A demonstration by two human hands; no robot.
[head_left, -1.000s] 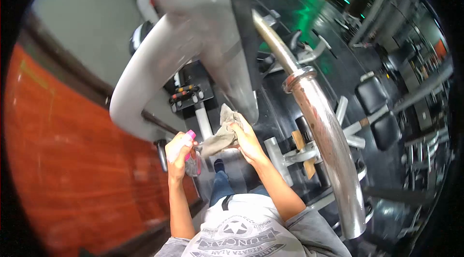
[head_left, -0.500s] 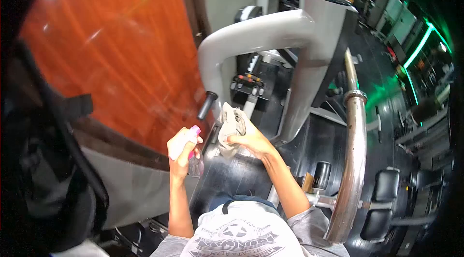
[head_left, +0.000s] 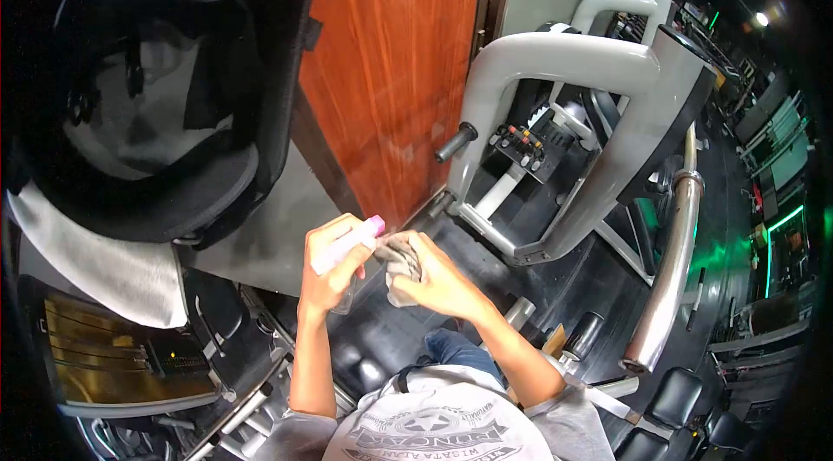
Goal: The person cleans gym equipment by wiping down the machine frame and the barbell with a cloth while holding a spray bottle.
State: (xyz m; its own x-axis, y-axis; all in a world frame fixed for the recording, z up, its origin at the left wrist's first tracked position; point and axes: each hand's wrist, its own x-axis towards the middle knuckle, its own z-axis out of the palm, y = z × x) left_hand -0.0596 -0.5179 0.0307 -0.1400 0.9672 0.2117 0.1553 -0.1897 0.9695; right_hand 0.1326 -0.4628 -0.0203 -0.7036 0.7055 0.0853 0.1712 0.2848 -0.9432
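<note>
My left hand is wrapped round a small spray bottle with a pink and white head. Part of its clear body shows below the fingers. Close beside it, my right hand grips a bunched grey-beige cloth. The cloth sits right by the pink nozzle; whether the two touch I cannot tell. Both hands are in front of my chest, above the dark floor.
A grey-framed gym machine stands ahead, beside a reddish wooden panel. A thick metal bar slants at the right. Black padded equipment fills the upper left. Black pads lie at the lower right.
The view has swung left, so the machine and panel appear further right. My hands have come closer together, bringing the cloth up to the bottle's nozzle.
</note>
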